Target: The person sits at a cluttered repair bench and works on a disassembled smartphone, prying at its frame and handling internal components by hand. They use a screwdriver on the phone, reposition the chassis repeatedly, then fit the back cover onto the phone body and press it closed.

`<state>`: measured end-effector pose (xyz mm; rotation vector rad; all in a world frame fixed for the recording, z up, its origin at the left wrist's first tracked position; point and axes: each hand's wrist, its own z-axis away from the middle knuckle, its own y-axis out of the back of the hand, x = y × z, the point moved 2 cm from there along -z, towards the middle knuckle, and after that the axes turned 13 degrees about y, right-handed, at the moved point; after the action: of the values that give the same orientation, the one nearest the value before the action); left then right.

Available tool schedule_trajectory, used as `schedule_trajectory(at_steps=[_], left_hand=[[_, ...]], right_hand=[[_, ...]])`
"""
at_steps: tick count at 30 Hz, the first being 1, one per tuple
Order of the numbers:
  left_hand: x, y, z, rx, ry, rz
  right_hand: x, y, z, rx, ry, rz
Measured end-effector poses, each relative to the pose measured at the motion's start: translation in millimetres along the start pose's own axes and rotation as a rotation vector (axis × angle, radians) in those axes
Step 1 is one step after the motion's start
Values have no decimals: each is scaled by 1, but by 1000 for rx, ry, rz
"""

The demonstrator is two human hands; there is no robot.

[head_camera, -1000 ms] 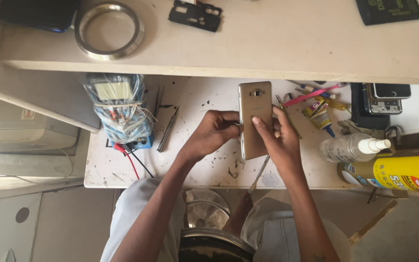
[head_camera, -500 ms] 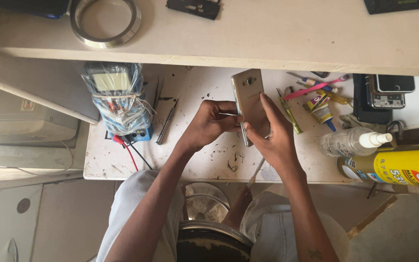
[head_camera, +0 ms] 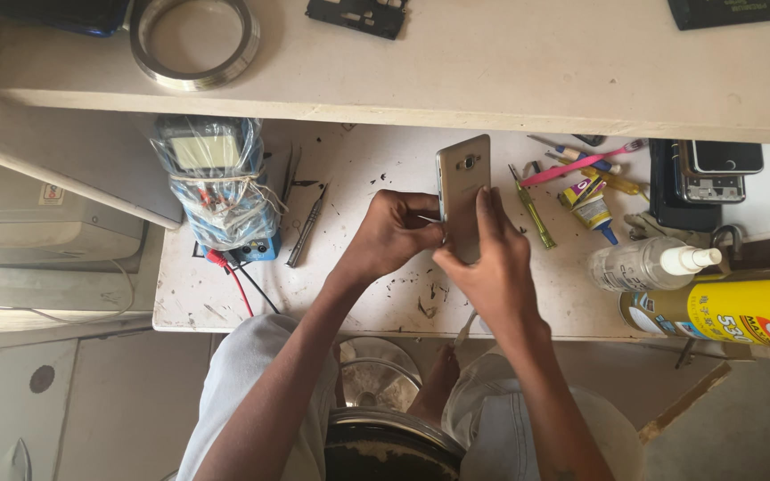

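Note:
A gold smartphone is held back side up over the white worktable, its camera lens toward the far end. My right hand grips its lower half, fingers laid across the back. My left hand presses against the phone's left edge and pinches a thin, pale, pointed tool there. The lower end of the phone is hidden under my right hand.
A multimeter wrapped in plastic with red and black leads lies at left, tweezers beside it. Right of the phone lie screwdrivers, a pink toothbrush, a glue tube, a clear spray bottle, a yellow can and stacked phones. A shelf above holds a metal ring.
The phone has tilted and shifted slightly left in my hands. My left hand has closed in on its left edge with the thin tool.

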<state>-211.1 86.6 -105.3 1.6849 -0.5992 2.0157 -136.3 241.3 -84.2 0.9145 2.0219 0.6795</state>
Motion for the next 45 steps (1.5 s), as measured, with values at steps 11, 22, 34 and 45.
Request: schedule_trajectory(at_steps=[11, 22, 34, 45], left_hand=[[-6, -9, -6, 252, 74, -99], [-9, -6, -7, 261, 82, -31], [-10, -2, -6, 214, 173, 120], [-10, -4, -5, 183, 161, 137]], right_hand=[[-15, -10, 6, -42, -137, 78], [-16, 0, -1, 31, 20, 34], [4, 1, -2, -14, -134, -240], [10, 6, -3, -44, -184, -352]])
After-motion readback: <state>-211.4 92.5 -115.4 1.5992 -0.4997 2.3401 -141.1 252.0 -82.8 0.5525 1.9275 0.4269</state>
